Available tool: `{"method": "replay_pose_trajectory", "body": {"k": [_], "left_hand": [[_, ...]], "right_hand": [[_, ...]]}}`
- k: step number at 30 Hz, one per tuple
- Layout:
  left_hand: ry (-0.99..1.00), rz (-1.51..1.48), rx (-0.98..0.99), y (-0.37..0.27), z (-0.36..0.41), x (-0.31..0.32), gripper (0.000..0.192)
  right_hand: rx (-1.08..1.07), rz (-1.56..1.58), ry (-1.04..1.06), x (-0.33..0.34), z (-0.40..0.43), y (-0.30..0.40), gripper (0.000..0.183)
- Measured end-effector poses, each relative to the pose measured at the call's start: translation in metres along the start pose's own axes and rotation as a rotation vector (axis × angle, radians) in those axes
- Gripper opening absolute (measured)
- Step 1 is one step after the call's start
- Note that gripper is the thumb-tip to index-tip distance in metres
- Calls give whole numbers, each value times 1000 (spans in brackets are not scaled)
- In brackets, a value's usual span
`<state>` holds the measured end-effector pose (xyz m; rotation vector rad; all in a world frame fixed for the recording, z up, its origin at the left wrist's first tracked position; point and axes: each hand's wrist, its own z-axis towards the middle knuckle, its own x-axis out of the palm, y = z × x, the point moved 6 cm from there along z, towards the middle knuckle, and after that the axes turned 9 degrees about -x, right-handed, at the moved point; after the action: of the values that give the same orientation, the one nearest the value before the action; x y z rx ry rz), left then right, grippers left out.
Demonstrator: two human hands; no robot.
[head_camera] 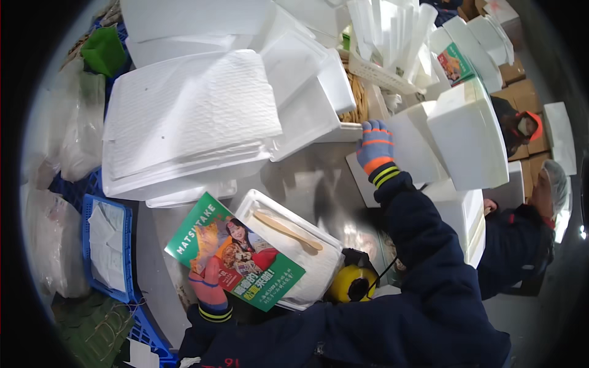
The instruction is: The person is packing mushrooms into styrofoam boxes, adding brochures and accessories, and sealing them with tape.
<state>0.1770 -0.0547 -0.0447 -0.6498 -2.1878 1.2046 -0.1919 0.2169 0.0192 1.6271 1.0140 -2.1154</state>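
My left hand (210, 286), in a pink, orange and blue knit glove, grips the lower left edge of a green printed leaflet (280, 286). The leaflet bears writing and a picture, and it covers part of a white foam box (294, 276) lined with white paper. On that lining lies a flat wooden knife (287, 230). My right hand (376, 145), in a blue-grey and orange glove, reaches to the rim of a foam container (340, 133) of wooden pieces (356, 99). Its fingertips are partly hidden, so its hold is unclear.
A large paper-covered foam box (193, 110) stands at the upper left. White foam boxes (464, 133) are stacked on the right, beside a person in a dark sleeve (511, 257). A yellow-and-black round object (352, 281) sits near my body. Blue basket (131, 248) at left.
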Motion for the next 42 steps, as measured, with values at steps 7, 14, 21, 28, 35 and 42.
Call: {"method": "replay_pose_trajectory", "body": {"k": [7,14,21,28,35,42], "left_hand": [[39,-51,-28,0,2,3,34],[18,29,-50,2,-3,-5,33],[-31,14,-119,14,-5,-13,25],[-202,-108,-150,17,-13,-11,28],[-28,-117,-150,31,-9,-18,23],[-22,-130,-215,29,-21,-23,28]], "right_hand": [[-75,-36,-212,2,-45,6,28],[-112,-45,-243,4,-49,-8,25],[-13,-66,-185,13,-48,-46,25],[315,297,-336,24,-17,-71,28],[883,299,-211,101,82,-198,28],[869,218,24,137,102,-234,20]]}}
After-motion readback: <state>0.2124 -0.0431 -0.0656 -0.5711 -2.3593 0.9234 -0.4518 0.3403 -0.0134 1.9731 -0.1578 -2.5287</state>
